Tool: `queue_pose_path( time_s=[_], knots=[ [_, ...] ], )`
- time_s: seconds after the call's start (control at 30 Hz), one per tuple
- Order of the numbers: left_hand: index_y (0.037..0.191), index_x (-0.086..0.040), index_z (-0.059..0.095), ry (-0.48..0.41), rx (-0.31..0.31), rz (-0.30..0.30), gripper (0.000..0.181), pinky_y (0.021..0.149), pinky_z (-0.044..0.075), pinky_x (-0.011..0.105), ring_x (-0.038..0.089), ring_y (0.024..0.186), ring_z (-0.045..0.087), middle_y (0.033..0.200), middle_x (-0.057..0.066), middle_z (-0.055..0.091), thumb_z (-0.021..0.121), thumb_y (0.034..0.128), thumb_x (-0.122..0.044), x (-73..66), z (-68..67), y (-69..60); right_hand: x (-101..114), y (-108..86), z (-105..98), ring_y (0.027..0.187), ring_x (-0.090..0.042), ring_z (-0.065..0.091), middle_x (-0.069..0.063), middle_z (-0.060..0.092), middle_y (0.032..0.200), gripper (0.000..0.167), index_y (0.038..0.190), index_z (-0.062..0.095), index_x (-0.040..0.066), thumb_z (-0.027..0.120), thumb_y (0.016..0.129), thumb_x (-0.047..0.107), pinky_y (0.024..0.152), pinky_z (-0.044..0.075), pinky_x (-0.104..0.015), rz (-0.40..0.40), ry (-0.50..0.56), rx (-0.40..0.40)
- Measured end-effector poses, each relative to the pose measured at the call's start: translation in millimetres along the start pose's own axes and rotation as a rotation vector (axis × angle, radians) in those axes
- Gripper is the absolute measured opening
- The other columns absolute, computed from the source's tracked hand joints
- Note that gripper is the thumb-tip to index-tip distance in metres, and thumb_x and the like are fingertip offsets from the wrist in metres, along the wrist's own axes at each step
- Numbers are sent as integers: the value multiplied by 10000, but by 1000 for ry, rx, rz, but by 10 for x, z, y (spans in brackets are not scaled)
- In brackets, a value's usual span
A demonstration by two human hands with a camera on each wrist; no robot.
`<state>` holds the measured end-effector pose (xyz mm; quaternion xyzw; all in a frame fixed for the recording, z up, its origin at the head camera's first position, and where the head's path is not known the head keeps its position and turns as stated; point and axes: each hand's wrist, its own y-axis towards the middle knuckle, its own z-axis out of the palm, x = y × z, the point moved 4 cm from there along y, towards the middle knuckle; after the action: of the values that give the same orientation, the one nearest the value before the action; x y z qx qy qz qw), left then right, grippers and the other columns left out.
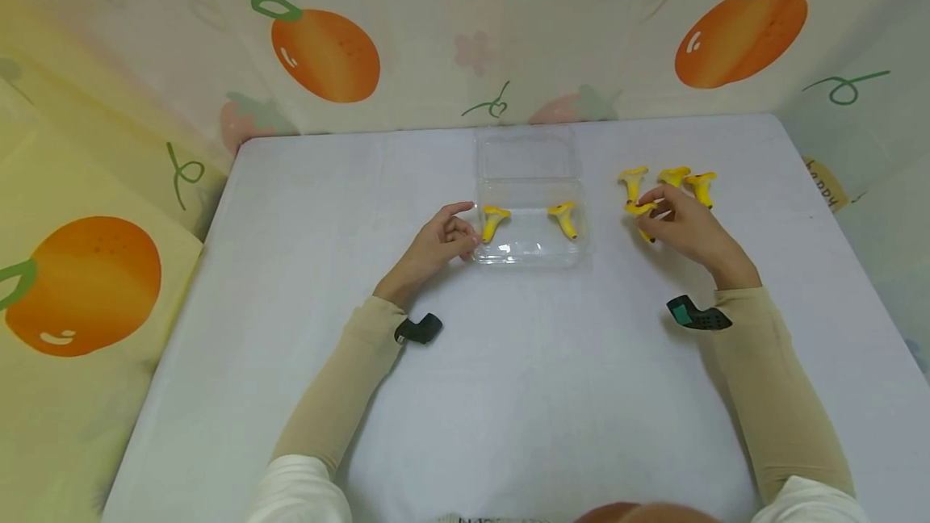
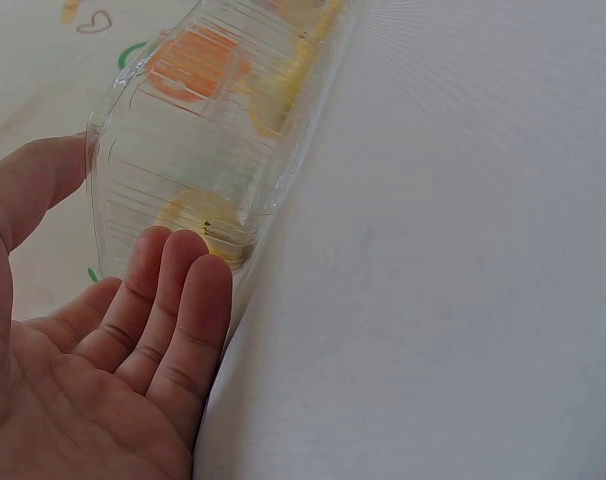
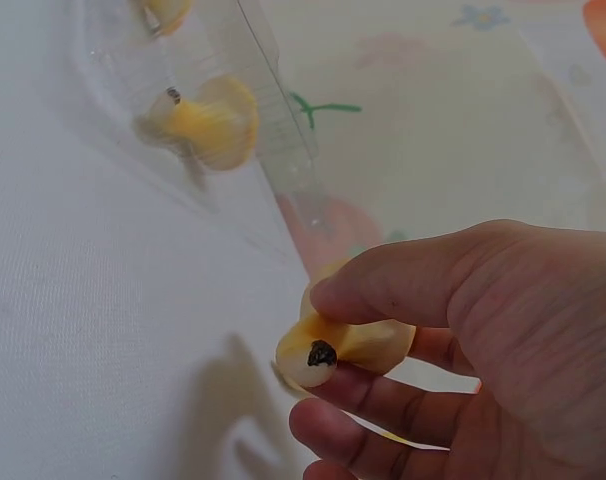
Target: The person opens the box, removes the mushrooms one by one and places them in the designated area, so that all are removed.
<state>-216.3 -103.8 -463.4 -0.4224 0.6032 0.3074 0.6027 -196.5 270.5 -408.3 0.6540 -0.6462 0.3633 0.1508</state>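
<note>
A clear plastic clamshell box [image 1: 529, 252] lies with its lid [image 1: 526, 153] folded back. Inside it are two yellow trumpet-shaped mushrooms, one on the left [image 1: 494, 223] and one on the right [image 1: 563, 219]. My left hand [image 1: 436, 242] touches the box's left side, its fingers [image 2: 198, 310] resting against the wall, not wrapped round it. To the right of the box, my right hand [image 1: 693, 228] pinches another yellow mushroom [image 3: 308, 350] between thumb and fingers, its dark-tipped stem end toward the right wrist camera.
Three more yellow mushrooms stand or lie just beyond my right hand: a left one [image 1: 633, 179], a middle one [image 1: 674, 176] and a right one [image 1: 701, 186]. The white table [image 1: 552, 394] ends at a curtain [image 1: 414, 47] printed with oranges.
</note>
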Motion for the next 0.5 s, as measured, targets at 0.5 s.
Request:
queue_pose_path(
  time_s=[0.5],
  knots=[
    [1535,-89,356,-24,2,3,654,735,551,205,100,785,623,1022,22,612,639,946,-56,18,-10,12,-50,30,24,915,-230,588,-239,585,1176,445,1346,491,22,590,1015,302,731,458,-292,11,-32,22]
  ],
)
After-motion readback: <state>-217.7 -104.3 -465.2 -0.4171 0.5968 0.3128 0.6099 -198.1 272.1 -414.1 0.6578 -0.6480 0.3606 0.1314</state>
